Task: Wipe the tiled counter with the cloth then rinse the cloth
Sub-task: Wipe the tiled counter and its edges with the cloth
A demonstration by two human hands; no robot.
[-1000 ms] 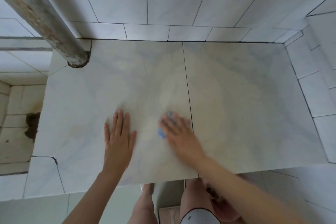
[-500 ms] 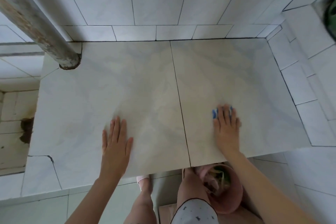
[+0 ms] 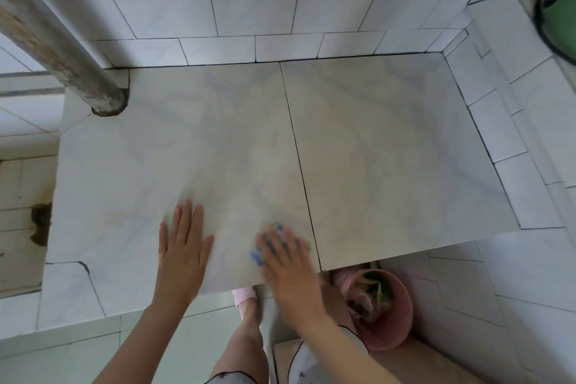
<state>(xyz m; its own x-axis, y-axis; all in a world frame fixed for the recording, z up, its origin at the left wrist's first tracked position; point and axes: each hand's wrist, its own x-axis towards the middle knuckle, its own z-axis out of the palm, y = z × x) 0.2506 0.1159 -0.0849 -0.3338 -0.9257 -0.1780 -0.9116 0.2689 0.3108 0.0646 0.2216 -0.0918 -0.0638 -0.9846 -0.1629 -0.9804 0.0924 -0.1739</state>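
The tiled counter (image 3: 389,150) is two large pale marbled slabs with a dark seam down the middle. My right hand (image 3: 288,262) lies flat near the front edge, just left of the seam, pressing a blue cloth (image 3: 256,256) onto the slab. Only small blue bits of the cloth show past my fingers, and the hand is motion-blurred. My left hand (image 3: 184,249) rests flat on the left slab with fingers spread and holds nothing.
A worn grey pipe (image 3: 59,53) rises from the counter's back left corner. White tiled walls close the back and right sides. Below the front edge stand a pink bucket (image 3: 389,318) of scraps and my legs. A green object (image 3: 558,6) shows at top right.
My right hand has swept the cloth from the right slab back leftward across the seam toward the front edge. My left hand has stayed planted.
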